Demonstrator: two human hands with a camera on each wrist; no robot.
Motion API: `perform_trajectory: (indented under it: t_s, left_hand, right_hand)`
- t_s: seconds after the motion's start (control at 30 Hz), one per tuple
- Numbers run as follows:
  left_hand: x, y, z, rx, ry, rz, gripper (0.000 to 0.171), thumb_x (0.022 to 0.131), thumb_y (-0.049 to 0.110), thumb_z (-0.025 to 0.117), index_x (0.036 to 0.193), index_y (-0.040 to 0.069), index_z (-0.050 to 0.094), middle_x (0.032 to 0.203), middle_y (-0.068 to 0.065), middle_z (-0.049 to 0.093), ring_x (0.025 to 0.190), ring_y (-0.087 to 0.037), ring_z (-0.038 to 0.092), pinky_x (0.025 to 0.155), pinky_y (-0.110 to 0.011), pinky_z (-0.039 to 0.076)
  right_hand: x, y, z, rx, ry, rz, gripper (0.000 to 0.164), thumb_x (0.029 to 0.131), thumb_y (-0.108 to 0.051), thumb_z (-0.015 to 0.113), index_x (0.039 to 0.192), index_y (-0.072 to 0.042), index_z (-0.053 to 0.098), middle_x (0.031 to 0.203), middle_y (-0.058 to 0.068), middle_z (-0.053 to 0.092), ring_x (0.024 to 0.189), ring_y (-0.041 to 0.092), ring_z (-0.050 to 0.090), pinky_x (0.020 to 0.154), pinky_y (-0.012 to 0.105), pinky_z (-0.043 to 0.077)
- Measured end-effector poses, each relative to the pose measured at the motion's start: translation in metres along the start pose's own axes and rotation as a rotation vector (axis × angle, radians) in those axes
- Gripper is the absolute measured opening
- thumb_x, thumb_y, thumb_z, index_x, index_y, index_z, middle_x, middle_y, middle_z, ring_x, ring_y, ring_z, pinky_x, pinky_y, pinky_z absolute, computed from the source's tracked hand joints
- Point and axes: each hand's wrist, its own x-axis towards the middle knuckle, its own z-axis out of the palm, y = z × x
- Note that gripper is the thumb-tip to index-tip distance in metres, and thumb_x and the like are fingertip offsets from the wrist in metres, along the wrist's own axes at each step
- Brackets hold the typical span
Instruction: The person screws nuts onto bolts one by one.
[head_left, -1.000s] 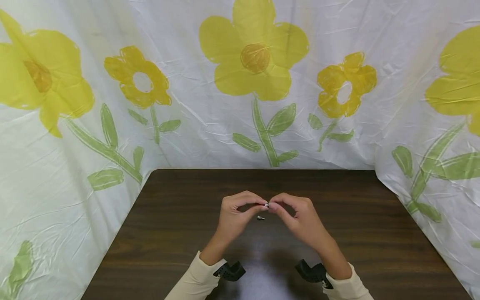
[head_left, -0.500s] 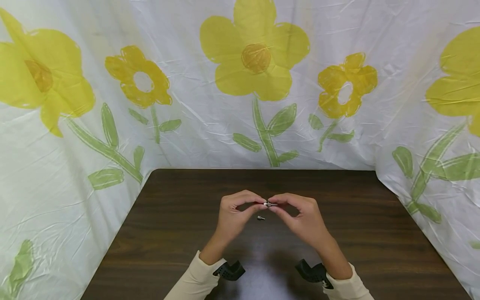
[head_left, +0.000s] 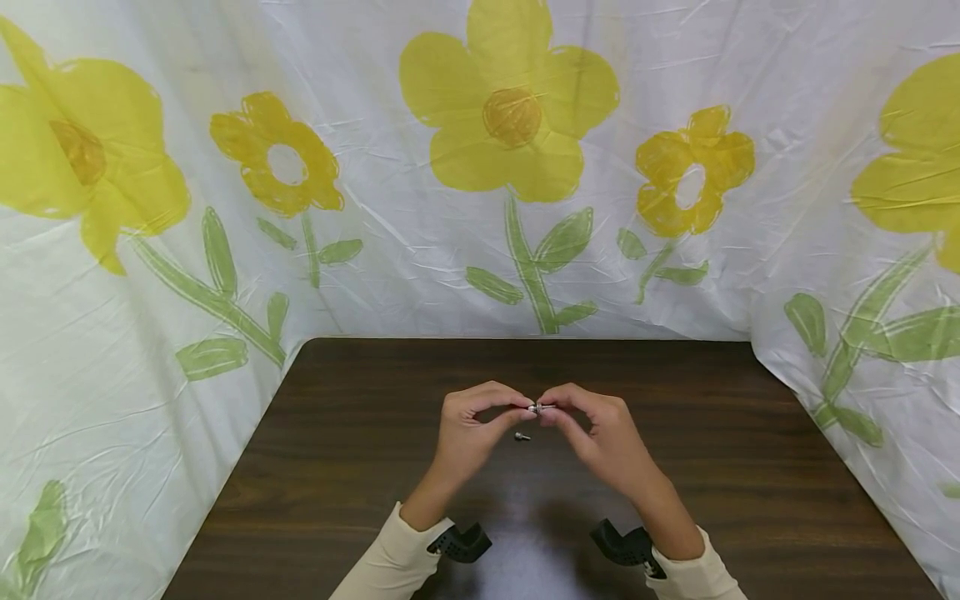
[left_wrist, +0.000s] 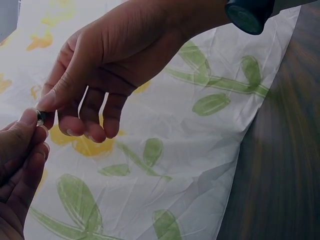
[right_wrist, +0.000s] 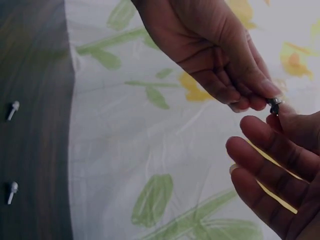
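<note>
A small metal bolt (head_left: 537,408) is held level between my two hands above the table. My left hand (head_left: 467,429) pinches its thicker left end between thumb and forefinger. The thumb and forefinger of my right hand (head_left: 600,433) pinch the thin shank end. In the left wrist view only a bit of the bolt (left_wrist: 40,117) shows between the fingertips. The right wrist view shows a dark, shiny part of the bolt (right_wrist: 273,104); the fingers hide the remainder. Whether a nut or washer sits on it is too small to tell.
A similar loose bolt (head_left: 522,436) lies on the dark wooden table (head_left: 360,467) just below the hands. In the right wrist view, two bolts, an upper bolt (right_wrist: 13,110) and a lower bolt (right_wrist: 12,192), lie on the tabletop. A flowered white sheet (head_left: 375,275) hangs around the table.
My right fingers shift slightly along and around the bolt, baring more of it half a second ago and covering its shank again now. The left hand stays nearly still.
</note>
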Motion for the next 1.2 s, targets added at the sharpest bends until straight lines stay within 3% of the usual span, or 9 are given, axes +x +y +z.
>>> perform_trajectory:
  t_s: [0.33,0.63,0.9,1.2]
  left_hand:
    - [0.0,0.001,0.0,0.009,0.0,-0.001,0.017,0.079,-0.009,0.081,0.092,0.001,0.078,0.085,-0.011,0.074,0.078,-0.02,0.071,0.071,-0.032,0.06]
    - [0.001,0.003,0.001,0.003,-0.004,0.005,0.018,0.079,-0.011,0.08,0.092,0.001,0.077,0.084,-0.011,0.074,0.078,-0.021,0.071,0.07,-0.032,0.06]
    - [0.001,0.003,-0.002,0.017,0.021,-0.015,0.016,0.079,-0.009,0.081,0.091,0.001,0.077,0.084,-0.011,0.074,0.077,-0.02,0.07,0.069,-0.03,0.059]
    - [0.001,0.002,-0.001,0.008,0.009,-0.002,0.017,0.078,-0.01,0.08,0.092,0.0,0.077,0.084,-0.011,0.074,0.077,-0.02,0.07,0.07,-0.031,0.059]
  right_hand:
    - [-0.002,-0.003,0.003,-0.05,-0.039,0.032,0.025,0.094,0.007,0.066,0.102,-0.016,0.064,0.081,-0.005,0.067,0.073,0.011,0.065,0.065,0.023,0.052]
    - [-0.001,-0.005,0.0,-0.03,-0.061,0.134,0.025,0.103,-0.002,0.056,0.088,-0.02,0.065,0.077,-0.007,0.066,0.068,0.005,0.058,0.062,0.025,0.05]
    - [-0.002,-0.002,-0.008,-0.001,-0.08,0.12,0.02,0.098,0.0,0.064,0.098,-0.02,0.066,0.08,-0.009,0.066,0.074,0.008,0.064,0.066,0.025,0.053]
    - [-0.001,-0.001,-0.007,0.074,-0.062,0.12,0.022,0.096,0.003,0.066,0.095,-0.019,0.067,0.074,-0.003,0.065,0.065,0.01,0.063,0.061,0.025,0.055]
